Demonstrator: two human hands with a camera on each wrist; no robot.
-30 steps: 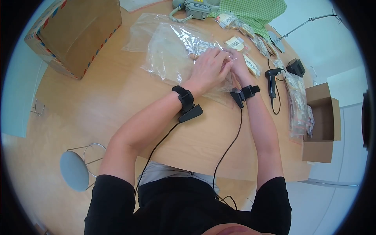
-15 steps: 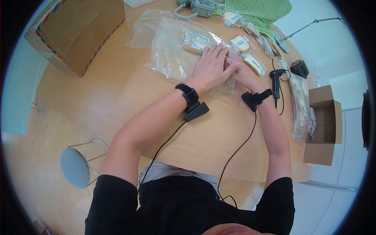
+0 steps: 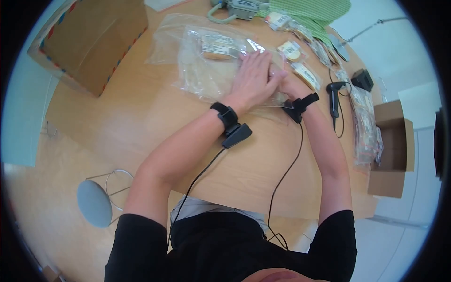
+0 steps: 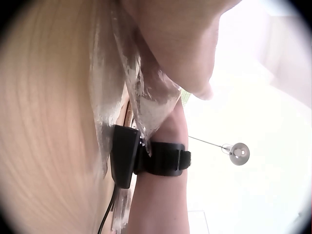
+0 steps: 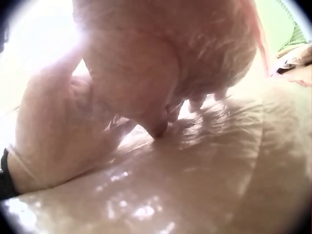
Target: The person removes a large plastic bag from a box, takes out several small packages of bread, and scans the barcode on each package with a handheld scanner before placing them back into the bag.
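In the head view, a clear plastic bag [image 3: 197, 75] lies flat on the table, with a labelled tan packet [image 3: 217, 50] inside its far part. My left hand [image 3: 253, 75] rests over the bag with straight fingers, their tips just right of the packet. Close beside it, my right hand [image 3: 292, 85] reaches in from the right, its fingers mostly hidden behind the left hand in the head view. The right wrist view shows clear film over the right hand [image 5: 161, 58], fingertips pointing down at the plastic. Film also drapes near the right wrist strap [image 4: 165, 158] in the left wrist view.
More labelled packets [image 3: 305, 75] lie right of the bag, near a barcode scanner [image 3: 334, 96] and its cord. Filled clear bags [image 3: 362, 127] line the right edge by an open cardboard box [image 3: 390, 183]. A large carton [image 3: 94, 51] stands at left; a green checked cloth [image 3: 310, 14] lies behind.
The packet has slid left inside the bag, away from the hands. My left hand has flattened from a bent pose onto the bag, and the right hand has shifted slightly rightward.
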